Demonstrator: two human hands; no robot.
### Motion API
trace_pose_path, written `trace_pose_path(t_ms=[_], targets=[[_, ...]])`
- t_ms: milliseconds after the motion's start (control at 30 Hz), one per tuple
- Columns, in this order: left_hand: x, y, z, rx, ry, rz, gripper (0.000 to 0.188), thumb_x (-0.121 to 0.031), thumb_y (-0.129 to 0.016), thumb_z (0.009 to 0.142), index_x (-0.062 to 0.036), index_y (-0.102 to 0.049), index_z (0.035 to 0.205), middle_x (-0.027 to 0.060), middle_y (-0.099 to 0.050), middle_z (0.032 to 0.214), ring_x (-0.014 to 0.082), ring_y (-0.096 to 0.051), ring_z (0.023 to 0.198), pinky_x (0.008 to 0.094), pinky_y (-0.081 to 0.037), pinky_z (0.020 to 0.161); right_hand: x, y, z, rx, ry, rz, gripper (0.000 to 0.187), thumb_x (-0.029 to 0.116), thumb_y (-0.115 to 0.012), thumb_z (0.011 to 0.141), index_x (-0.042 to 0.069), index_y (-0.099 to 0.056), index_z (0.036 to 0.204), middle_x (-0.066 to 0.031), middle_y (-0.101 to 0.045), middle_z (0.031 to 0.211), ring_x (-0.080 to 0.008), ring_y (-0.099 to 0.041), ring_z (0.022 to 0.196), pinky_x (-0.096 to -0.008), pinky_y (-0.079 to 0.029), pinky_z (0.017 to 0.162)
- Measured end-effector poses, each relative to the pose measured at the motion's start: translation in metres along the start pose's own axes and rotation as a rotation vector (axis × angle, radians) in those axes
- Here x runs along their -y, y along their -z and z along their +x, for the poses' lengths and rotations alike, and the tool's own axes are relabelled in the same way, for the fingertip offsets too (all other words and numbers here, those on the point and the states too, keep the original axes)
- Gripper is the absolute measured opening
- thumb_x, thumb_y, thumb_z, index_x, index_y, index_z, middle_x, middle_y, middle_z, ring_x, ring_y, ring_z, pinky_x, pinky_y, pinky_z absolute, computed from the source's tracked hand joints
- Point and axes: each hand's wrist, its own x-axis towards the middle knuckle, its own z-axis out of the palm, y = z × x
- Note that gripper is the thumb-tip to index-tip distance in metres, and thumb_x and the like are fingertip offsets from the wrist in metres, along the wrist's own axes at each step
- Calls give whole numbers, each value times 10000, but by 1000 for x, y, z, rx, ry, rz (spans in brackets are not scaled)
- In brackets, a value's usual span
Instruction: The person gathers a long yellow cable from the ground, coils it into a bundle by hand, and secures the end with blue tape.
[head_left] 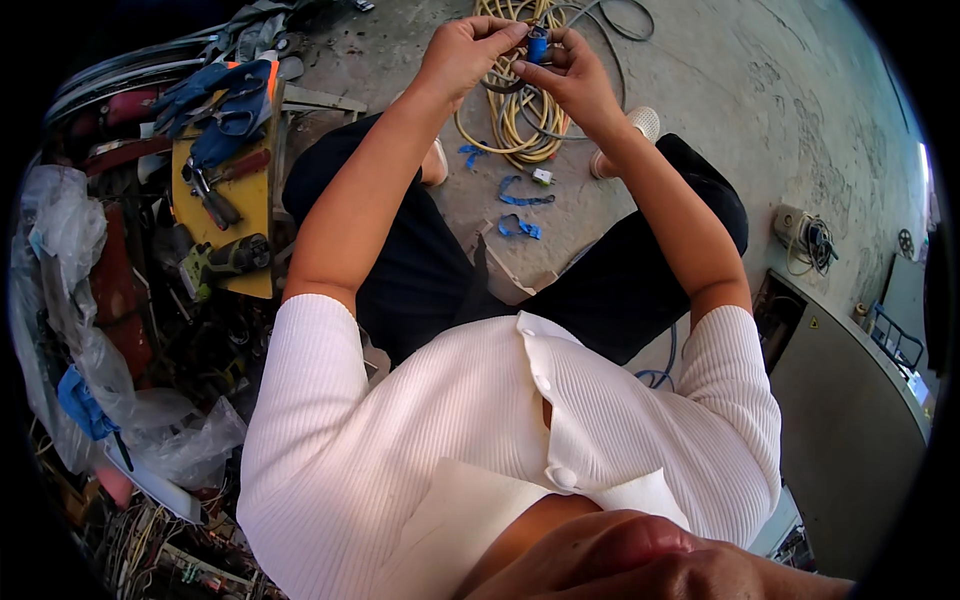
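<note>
The left hand point(462, 50) pinches in from the left, its fingertips closed on the small blue piece point(538, 44). That piece stands roughly upright between both hands — above the coiled yellow cable point(512, 125) on the floor. The right hand point(575, 75) grips it from the right, equally near.

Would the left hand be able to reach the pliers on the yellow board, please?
Probably yes: the pliers lie uncovered on the yellow board at the person's left, but the left hand first must release the small blue piece.
</note>
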Motion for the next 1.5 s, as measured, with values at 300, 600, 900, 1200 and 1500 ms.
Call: trace_pose_path(t_ms=[300, 600, 900, 1200, 1500], targets=[[13, 4, 11, -130, -78, 47, 230, -247, -639, 857, -37, -653, 948, 21, -651, 847, 81, -563, 788, 228, -442, 749, 5, -6, -2, -7, -35, 19, 267, 212, -616, 871, -17, -621, 1008, -78, -668, 875, -108, -628, 812, -226, -481, 752], [27, -3, 4, -16, 57, 141, 199, -239, -563, 895, -58, -635, 939, -3, -628, 812, 71, -552, 750, 235, -407, 668, 23, 0, -10, 195, -252, 284, 275, 245, -548, 915, 0, -619, 1017, -70, -658, 932, -135, -622, 889, -247, -476, 814], [12, 8, -4, -4, 472, -298, 239, -328, -477, 915, -176, -615, 1038, -68, -626, 954, 53, -559, 885, 267, -363, 755, 18, 9, -3, -49, -16, -348, 215, 195, -685, 819, -4, -656, 895, -32, -658, 785, -61, -591, 732, -196, -467, 670], [-5, -6, -14, 64, 119, -41, 324, -261, -639, 849, -77, -589, 1110, -32, -616, 913, 30, -526, 829, 195, -355, 639, 22, 13, 0, 16, 19, -320, 318, 282, -729, 760, -7, -674, 882, -50, -673, 760, -98, -623, 709, -237, -481, 658], [-12, -8, -15, 120, 110, -60, 322, -236, -606, 876, -53, -543, 1134, 41, -643, 993, 121, -595, 956, 225, -431, 836, 34, 32, 10, 58, -181, -227, 363, 367, -618, 858, 58, -616, 1049, 0, -643, 930, -92, -598, 914, -233, -459, 798]])
